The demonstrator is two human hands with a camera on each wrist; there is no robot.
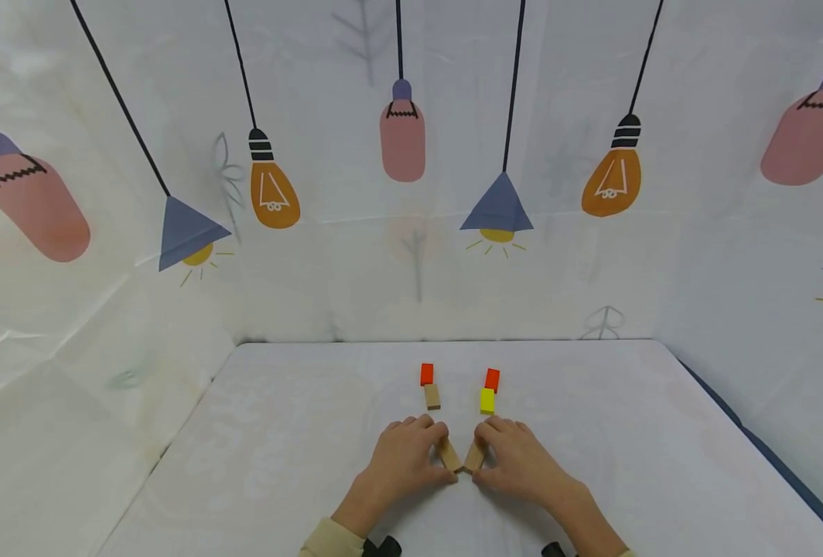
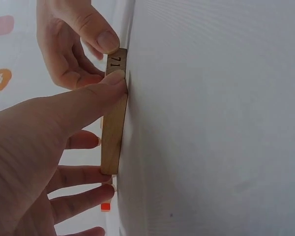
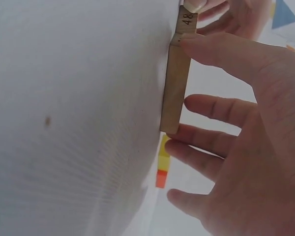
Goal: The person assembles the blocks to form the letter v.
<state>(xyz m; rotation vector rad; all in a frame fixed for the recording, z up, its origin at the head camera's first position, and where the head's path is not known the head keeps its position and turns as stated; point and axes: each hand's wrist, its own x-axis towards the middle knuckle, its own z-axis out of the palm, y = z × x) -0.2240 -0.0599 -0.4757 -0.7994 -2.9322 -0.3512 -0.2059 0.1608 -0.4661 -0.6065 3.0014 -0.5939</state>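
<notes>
My left hand [image 1: 404, 452] pinches a plain wooden block [image 1: 449, 454] between thumb and fingers. A second wooden block [image 1: 476, 455] is pinched the same way by my right hand [image 1: 519, 458]. Both blocks rest on the white table, slanted so that their near ends meet in a V. In the left wrist view, the number 71 is stamped on the end of the right block [image 2: 116, 60], beside the right thumb. The right wrist view shows 48 on the end of the left block [image 3: 187, 18]. Fingertips cover parts of both.
Beyond the left hand, a red block [image 1: 427, 374] stands in line with a wooden block [image 1: 432, 397]. Past the right hand, another red block [image 1: 492, 379] sits behind a yellow block [image 1: 487, 401]. A lamp-patterned sheet [image 1: 356, 271] hangs behind the white table [image 1: 279, 433].
</notes>
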